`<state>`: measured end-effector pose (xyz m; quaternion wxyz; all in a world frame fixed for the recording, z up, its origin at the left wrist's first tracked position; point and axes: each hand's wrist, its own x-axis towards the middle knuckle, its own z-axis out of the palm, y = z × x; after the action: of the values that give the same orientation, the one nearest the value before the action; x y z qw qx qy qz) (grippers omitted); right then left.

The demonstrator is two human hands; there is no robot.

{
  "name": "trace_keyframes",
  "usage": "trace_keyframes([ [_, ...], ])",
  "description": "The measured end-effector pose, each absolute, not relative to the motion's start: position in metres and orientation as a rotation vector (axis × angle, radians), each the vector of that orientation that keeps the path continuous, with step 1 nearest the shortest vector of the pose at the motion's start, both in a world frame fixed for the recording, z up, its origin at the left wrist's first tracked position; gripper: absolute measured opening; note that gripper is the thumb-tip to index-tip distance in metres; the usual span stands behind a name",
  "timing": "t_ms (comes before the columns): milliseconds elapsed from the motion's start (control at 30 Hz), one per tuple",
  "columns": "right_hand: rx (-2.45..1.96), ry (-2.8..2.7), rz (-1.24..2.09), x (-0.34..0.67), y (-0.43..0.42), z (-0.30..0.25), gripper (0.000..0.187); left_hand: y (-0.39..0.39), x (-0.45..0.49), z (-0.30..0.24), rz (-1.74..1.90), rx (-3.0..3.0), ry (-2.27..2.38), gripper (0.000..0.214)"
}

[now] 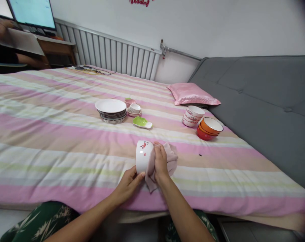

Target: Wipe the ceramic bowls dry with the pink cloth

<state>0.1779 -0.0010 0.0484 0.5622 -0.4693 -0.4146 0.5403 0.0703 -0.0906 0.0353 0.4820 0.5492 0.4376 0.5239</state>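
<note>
A white bowl (pixel 142 160) with a red floral print is tipped on its side above the near part of the bed. My left hand (pixel 129 183) grips its lower edge, the thumb lying along the outside. A pale pink cloth (pixel 172 156) is pressed against the right side of the bowl by my right hand (pixel 160 163), whose fingers are closed around it. The cloth hangs below the bowl and spreads out to the right. Part of the bowl is hidden by the cloth.
Beyond my hands are a stack of plates (pixel 111 106), small dishes (pixel 134 108) and a green-and-white dish (pixel 141 122). To the right stand stacked white bowls (pixel 193 116) and orange and red bowls (pixel 210 128), near a pink pillow (pixel 193 93). Another person sits at a desk (pixel 54 42), far left.
</note>
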Motion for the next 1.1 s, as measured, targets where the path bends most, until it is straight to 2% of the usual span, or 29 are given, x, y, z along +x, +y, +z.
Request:
trace_keyframes([
  [233,-1.067,-1.219,1.09,0.174,-0.003,0.042,0.033,-0.085,0.065,0.045,1.346,1.18,1.103,0.03],
  [500,-1.054,-1.363,1.001,0.175,-0.006,0.043,0.043,-0.081,0.055,0.046,1.291,1.027,1.072,0.039],
  [767,-1.058,-1.566,1.03,0.187,0.002,0.05,0.052,-0.079,0.049,0.054,1.311,0.898,0.996,0.044],
  [1100,-0.979,-1.662,1.167,0.195,0.009,0.05,0.072,-0.074,0.042,0.048,1.335,0.831,0.881,0.037],
])
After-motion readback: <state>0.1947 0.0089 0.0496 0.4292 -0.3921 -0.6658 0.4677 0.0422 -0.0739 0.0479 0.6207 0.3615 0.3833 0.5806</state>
